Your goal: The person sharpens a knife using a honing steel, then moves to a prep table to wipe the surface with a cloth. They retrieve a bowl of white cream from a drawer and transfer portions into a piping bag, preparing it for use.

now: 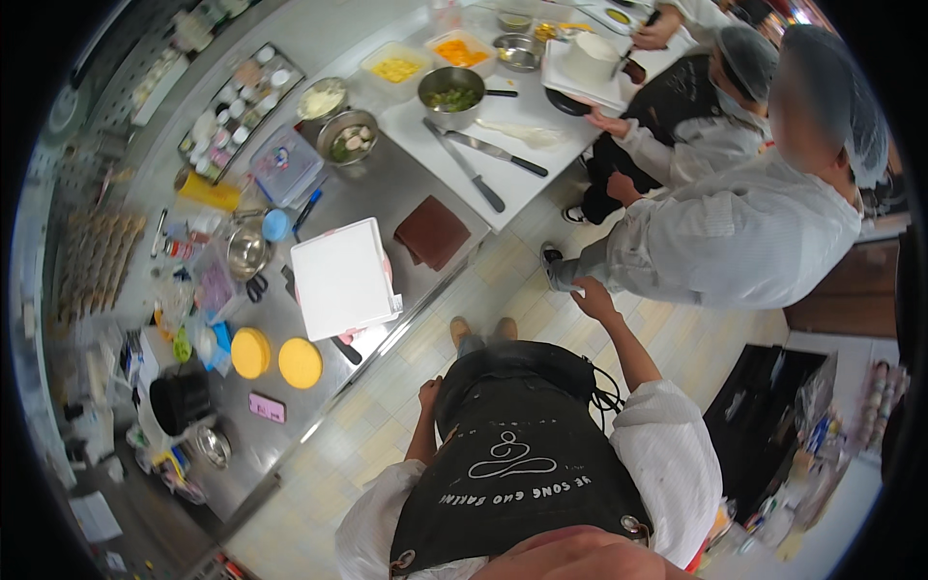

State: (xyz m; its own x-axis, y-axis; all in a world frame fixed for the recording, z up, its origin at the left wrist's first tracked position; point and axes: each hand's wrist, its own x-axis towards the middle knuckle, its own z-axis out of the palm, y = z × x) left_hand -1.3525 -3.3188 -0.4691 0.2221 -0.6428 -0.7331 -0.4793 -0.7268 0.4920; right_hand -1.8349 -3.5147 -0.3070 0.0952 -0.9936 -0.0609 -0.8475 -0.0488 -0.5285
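Beside the black apron, low over the floor, hangs my left hand, partly hidden by the apron; its finger posture is not clear. My right hand is held out at the other side, near a co-worker's leg, with nothing visible in it. On the steel counter in front lies a white square board over something pink on a turntable-like base. Two round yellow cake layers rest nearby, beside a pink phone. A folded brown cloth lies to the right of the board.
Two co-workers stand at the right; one's hands are at a white frosted cake. Long knives lie on the white worktop near a pot of green fruit. Steel bowls, scissors and a rack of bottles stand along the counter.
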